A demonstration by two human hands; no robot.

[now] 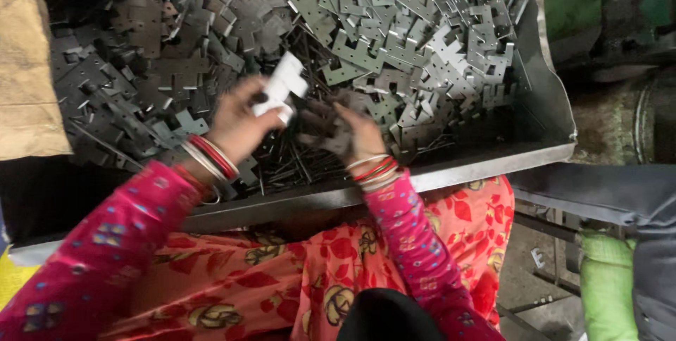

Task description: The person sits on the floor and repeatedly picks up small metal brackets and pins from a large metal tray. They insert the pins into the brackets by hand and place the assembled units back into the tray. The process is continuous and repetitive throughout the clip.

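Left hand point(239, 126) was raised over the near middle of the metal tray point(542, 112), fingers pinched on one flat metal plate point(282, 87). The plate looked pale and bright, blurred by motion, stepped in outline with notched corners; holes could not be made out on it. It was clear of the heap, just above it.

Right hand point(355, 133) sat beside the left, nearer the tray's front edge, fingers curled down among the dark pieces. Whether they gripped one could not be told.

The heap of plates point(394, 38) filled the tray from the far edge to near the front lip: grey, cross-like stamped blanks with small punched holes, lying flat and overlapped. Too many to count. Thin dark strips point(296, 161) lay under the hands near the front edge, likewise uncounted.

Counts: one plate held; two hands; red and white bangles point(211, 158) on both wrists, number unclear. A tan sack point(28, 66) lay at the tray's left side.
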